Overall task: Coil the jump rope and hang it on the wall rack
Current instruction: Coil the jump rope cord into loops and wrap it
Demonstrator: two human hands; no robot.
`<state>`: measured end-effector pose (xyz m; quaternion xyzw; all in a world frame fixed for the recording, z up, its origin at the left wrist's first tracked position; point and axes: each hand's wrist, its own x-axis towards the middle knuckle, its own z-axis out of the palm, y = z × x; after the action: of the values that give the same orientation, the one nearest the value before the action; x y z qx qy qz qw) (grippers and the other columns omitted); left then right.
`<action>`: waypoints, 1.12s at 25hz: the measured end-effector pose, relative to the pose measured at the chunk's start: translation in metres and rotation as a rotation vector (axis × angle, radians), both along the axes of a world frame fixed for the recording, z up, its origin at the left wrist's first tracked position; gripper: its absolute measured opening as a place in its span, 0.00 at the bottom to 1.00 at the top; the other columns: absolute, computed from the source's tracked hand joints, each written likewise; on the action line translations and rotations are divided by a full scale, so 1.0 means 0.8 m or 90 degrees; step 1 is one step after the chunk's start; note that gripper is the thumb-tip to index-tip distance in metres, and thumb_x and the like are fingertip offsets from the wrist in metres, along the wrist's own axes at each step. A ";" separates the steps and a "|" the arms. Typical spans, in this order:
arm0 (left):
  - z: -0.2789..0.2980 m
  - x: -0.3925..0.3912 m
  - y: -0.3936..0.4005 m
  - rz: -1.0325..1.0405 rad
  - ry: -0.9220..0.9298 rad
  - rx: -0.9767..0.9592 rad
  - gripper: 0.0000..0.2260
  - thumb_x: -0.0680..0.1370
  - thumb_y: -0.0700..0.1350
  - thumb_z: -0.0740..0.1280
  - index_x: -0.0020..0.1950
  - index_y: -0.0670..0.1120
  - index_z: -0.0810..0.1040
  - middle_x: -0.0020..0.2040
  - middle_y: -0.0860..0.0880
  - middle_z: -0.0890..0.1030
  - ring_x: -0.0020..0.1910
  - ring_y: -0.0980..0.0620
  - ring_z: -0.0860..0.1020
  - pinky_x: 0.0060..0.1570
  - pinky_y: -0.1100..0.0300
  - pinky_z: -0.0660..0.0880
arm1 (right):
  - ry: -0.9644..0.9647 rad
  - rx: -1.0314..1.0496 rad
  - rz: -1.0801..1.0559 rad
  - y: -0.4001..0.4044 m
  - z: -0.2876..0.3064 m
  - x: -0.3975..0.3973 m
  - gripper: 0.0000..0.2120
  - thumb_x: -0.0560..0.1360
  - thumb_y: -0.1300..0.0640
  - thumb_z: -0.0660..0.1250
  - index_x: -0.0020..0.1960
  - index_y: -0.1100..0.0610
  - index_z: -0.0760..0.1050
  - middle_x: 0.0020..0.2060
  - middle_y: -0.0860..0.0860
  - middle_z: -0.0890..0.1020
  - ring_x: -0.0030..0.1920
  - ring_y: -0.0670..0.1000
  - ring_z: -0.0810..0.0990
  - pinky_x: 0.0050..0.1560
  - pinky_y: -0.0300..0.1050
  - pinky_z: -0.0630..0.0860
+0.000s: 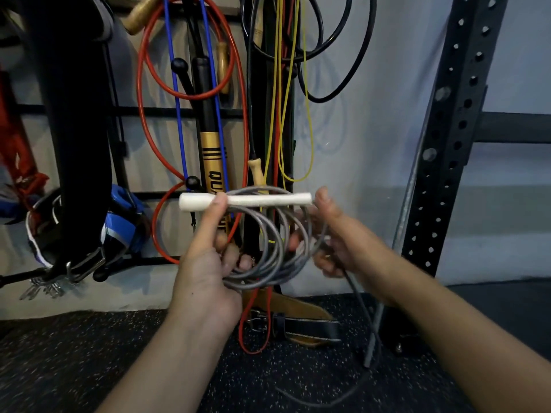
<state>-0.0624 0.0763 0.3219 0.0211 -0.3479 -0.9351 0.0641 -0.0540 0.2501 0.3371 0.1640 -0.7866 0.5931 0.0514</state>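
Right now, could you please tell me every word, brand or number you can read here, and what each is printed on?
"QU": black letters on the gold jump rope handle hanging on the wall rack; the white handle in the hands covers the rest of the word.
Small mark behind the grey rope coil: too blurred to read.
No other text is legible.

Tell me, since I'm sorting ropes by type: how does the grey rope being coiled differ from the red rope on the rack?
The grey rope is wound in several small loops held in both hands, the left hand and the right hand; the red rope hangs in large loose loops on the wall rack. The grey rope has a white handle and a tail trailing to the floor; the red rope's handle is unclear. Both look like thin cords.
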 end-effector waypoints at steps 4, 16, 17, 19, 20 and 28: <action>0.006 0.009 0.015 0.028 -0.035 0.096 0.19 0.73 0.57 0.75 0.31 0.51 0.70 0.21 0.56 0.63 0.18 0.58 0.62 0.25 0.64 0.68 | 0.089 -0.209 -0.017 -0.046 -0.021 0.005 0.16 0.70 0.47 0.76 0.51 0.56 0.79 0.33 0.47 0.83 0.26 0.40 0.78 0.27 0.31 0.72; -0.018 0.004 0.007 -0.039 0.077 -0.072 0.10 0.75 0.57 0.71 0.45 0.52 0.86 0.36 0.53 0.82 0.34 0.53 0.81 0.40 0.54 0.82 | 0.164 -0.167 -0.044 -0.027 -0.018 -0.017 0.04 0.82 0.61 0.66 0.56 0.58 0.77 0.28 0.44 0.75 0.29 0.42 0.74 0.33 0.35 0.72; -0.019 0.002 0.001 -0.047 0.083 -0.106 0.11 0.73 0.57 0.72 0.48 0.51 0.87 0.39 0.52 0.85 0.39 0.51 0.84 0.45 0.51 0.82 | 0.169 -0.144 -0.046 -0.021 -0.016 -0.019 0.05 0.82 0.61 0.66 0.57 0.59 0.77 0.28 0.43 0.75 0.29 0.40 0.73 0.33 0.33 0.71; -0.018 -0.002 -0.015 -0.057 0.088 -0.170 0.21 0.70 0.56 0.73 0.59 0.48 0.85 0.48 0.49 0.86 0.49 0.47 0.85 0.55 0.46 0.79 | 0.173 -0.103 -0.042 -0.011 -0.014 -0.021 0.06 0.82 0.61 0.66 0.58 0.60 0.78 0.27 0.41 0.76 0.30 0.40 0.73 0.34 0.33 0.72; -0.017 -0.004 -0.023 -0.043 0.089 -0.199 0.26 0.69 0.57 0.73 0.64 0.46 0.82 0.53 0.47 0.87 0.52 0.45 0.85 0.58 0.44 0.77 | 0.177 -0.078 -0.042 -0.007 -0.013 -0.021 0.07 0.82 0.61 0.66 0.59 0.60 0.78 0.28 0.41 0.76 0.31 0.41 0.74 0.37 0.36 0.74; 0.009 -0.020 -0.072 -0.069 0.292 -0.706 0.33 0.65 0.59 0.80 0.68 0.63 0.75 0.57 0.60 0.86 0.55 0.59 0.85 0.54 0.57 0.79 | 0.170 0.053 0.000 -0.003 0.002 -0.019 0.06 0.81 0.59 0.68 0.58 0.54 0.78 0.41 0.56 0.80 0.43 0.49 0.79 0.55 0.59 0.80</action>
<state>-0.0786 0.0187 0.3288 -0.2357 -0.7614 -0.5969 0.0915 -0.0689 0.2478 0.3385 0.2436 -0.7969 0.5326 0.1485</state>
